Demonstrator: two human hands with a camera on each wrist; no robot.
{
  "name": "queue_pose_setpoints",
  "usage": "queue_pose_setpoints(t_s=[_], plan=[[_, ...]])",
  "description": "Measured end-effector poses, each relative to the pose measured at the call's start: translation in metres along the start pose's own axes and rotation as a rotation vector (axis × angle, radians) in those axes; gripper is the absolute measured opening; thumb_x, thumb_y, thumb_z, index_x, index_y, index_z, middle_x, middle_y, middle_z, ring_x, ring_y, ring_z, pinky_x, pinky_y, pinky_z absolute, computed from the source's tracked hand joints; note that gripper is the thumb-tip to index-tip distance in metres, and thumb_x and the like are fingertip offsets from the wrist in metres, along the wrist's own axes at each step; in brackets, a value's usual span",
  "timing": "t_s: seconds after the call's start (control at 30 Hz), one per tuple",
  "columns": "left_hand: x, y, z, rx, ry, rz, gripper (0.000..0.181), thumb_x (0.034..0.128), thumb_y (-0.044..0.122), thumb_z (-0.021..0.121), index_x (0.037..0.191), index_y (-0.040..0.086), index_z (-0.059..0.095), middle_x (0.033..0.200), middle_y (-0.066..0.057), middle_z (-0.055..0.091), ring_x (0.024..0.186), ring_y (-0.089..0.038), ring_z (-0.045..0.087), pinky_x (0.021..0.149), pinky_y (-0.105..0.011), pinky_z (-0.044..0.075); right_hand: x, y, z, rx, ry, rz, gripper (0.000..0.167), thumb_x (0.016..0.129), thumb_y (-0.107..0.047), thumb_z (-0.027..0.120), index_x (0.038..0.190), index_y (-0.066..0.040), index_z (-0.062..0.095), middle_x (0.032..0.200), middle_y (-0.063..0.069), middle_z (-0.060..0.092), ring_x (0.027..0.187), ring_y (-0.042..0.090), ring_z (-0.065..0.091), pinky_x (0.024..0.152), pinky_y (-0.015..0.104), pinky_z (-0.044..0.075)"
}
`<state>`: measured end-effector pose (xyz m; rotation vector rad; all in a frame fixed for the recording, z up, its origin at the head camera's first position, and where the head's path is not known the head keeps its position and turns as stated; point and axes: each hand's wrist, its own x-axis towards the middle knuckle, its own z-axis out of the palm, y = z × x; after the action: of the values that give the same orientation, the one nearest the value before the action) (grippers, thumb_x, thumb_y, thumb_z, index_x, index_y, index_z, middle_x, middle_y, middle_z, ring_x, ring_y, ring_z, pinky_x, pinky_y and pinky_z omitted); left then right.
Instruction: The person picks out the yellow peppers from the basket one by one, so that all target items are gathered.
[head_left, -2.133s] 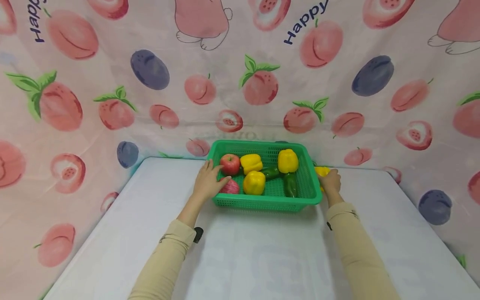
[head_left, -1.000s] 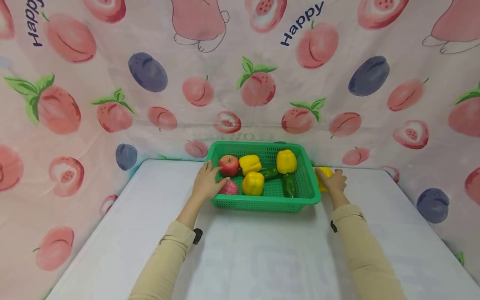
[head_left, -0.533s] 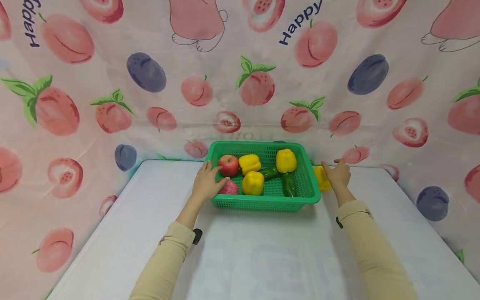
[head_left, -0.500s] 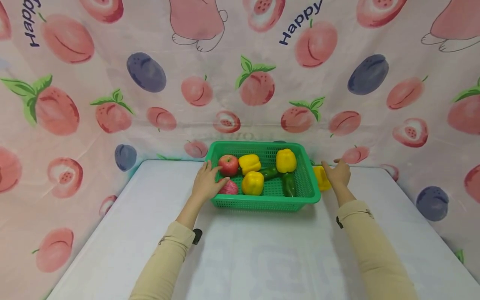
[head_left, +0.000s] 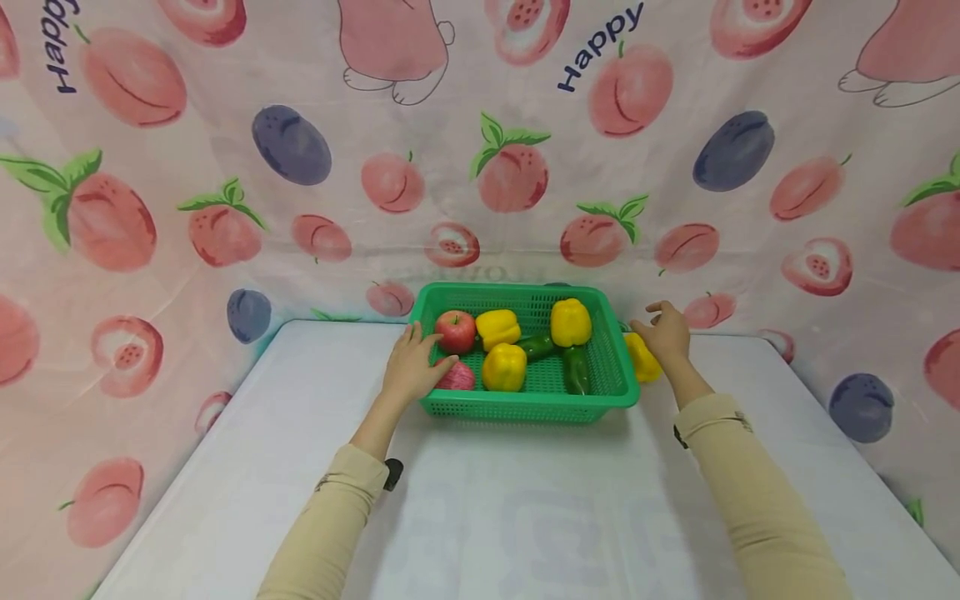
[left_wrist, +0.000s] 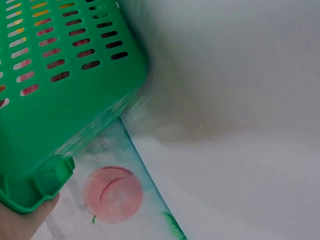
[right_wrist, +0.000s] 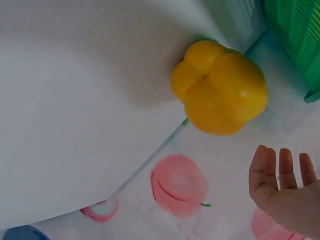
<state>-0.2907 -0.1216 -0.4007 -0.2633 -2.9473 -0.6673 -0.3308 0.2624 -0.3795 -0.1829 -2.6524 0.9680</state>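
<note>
A green plastic basket [head_left: 525,407] stands at the back of the white table. My left hand [head_left: 411,367] holds its left rim, thumb over the inside; in the left wrist view part of that hand [left_wrist: 25,220] shows against the rim. A yellow bell pepper [head_left: 647,363] lies on the table just outside the basket's right wall. My right hand [head_left: 670,335] hovers above and right of this pepper, holding nothing. In the right wrist view, its loosely bent fingers [right_wrist: 263,167] are apart from the pepper [right_wrist: 220,90].
Inside the basket are a red apple [head_left: 456,332], a pink streaked round fruit [head_left: 457,377], yellow bell peppers [head_left: 504,367] and dark green peppers [head_left: 576,371]. Fruit-printed cloth [head_left: 465,167] hangs close behind the basket and along both sides of the table [head_left: 510,517].
My right hand has released the yellow bell pepper beside the basket and moved up and to the right. The pepper shows more fully. My left hand stays on the basket rim.
</note>
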Motion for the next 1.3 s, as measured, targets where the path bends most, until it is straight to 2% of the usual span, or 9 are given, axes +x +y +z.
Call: queue_pose_setpoints(t_s=[0.23, 0.6, 0.93, 1.1, 1.3], plan=[[-0.001, -0.001, -0.002, 0.001, -0.003, -0.01, 0.061, 0.0934, 0.047, 0.051, 0.138, 0.006, 0.047, 0.152, -0.029, 0.02, 0.144, -0.041, 0.013, 0.118, -0.051, 0.015, 0.006, -0.013, 0.003, 0.001, -0.039, -0.086, 0.042, 0.088, -0.015, 0.062, 0.119, 0.011, 0.05, 0.111, 0.035, 0.055, 0.1, 0.045, 0.052, 0.088, 0.054, 0.045], [-0.001, -0.001, -0.002, -0.005, 0.0, -0.006, 0.061, 0.0932, 0.047, 0.051, 0.138, 0.006, 0.047, 0.151, -0.03, 0.02, 0.144, -0.042, 0.014, 0.118, -0.051, 0.015, 0.017, -0.032, 0.004, -0.048, -0.283, -0.195, 0.049, 0.089, -0.014, 0.064, 0.129, 0.007, 0.045, 0.125, 0.033, 0.049, 0.11, 0.047, 0.049, 0.092, 0.055, 0.046], [0.001, 0.0, -0.002, -0.007, 0.0, -0.006, 0.062, 0.093, 0.049, 0.05, 0.138, 0.007, 0.046, 0.152, -0.029, 0.019, 0.144, -0.041, 0.013, 0.118, -0.051, 0.014, 0.029, -0.05, 0.009, -0.153, -0.427, -0.333, 0.053, 0.086, -0.01, 0.066, 0.131, 0.01, 0.044, 0.132, 0.034, 0.043, 0.12, 0.048, 0.042, 0.102, 0.058, 0.037], [0.002, 0.0, -0.001, -0.002, 0.003, -0.005, 0.061, 0.093, 0.048, 0.051, 0.138, 0.007, 0.046, 0.152, -0.029, 0.02, 0.144, -0.041, 0.014, 0.118, -0.051, 0.015, 0.033, -0.057, 0.01, -0.204, -0.473, -0.409, 0.06, 0.083, -0.01, 0.069, 0.132, 0.012, 0.042, 0.134, 0.034, 0.042, 0.124, 0.048, 0.04, 0.106, 0.058, 0.033], [0.0, 0.001, -0.001, -0.012, -0.004, -0.007, 0.062, 0.0929, 0.048, 0.051, 0.138, 0.006, 0.047, 0.152, -0.029, 0.019, 0.144, -0.041, 0.013, 0.118, -0.051, 0.016, 0.033, -0.069, 0.009, -0.217, -0.537, -0.445, 0.061, 0.084, -0.01, 0.068, 0.134, 0.012, 0.04, 0.139, 0.034, 0.037, 0.128, 0.048, 0.035, 0.108, 0.058, 0.03]])
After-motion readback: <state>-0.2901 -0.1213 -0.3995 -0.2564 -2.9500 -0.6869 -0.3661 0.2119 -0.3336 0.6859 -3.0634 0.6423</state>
